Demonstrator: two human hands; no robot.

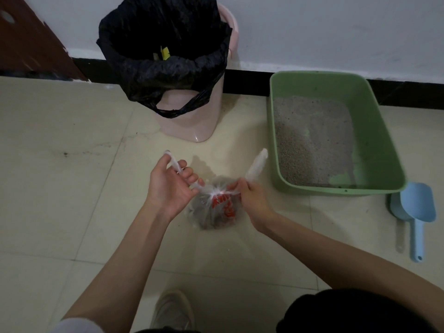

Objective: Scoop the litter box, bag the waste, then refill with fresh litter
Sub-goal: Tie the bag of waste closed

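Fingers [189,175] of the left hand [168,186] and right hand [252,198] each pinch a handle of the waste bag [216,210] on the floor, knotting it; scooping looks done; litter box [336,131] holds thin litter, refill remains; scoop [414,207] lies beside it.

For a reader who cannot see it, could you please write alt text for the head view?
Two hands tie a clear plastic bag of used litter on a tiled floor, the left hand and right hand each gripping a handle. Behind stand a pink bin with a black liner and a green litter box; a blue scoop lies beside the box.
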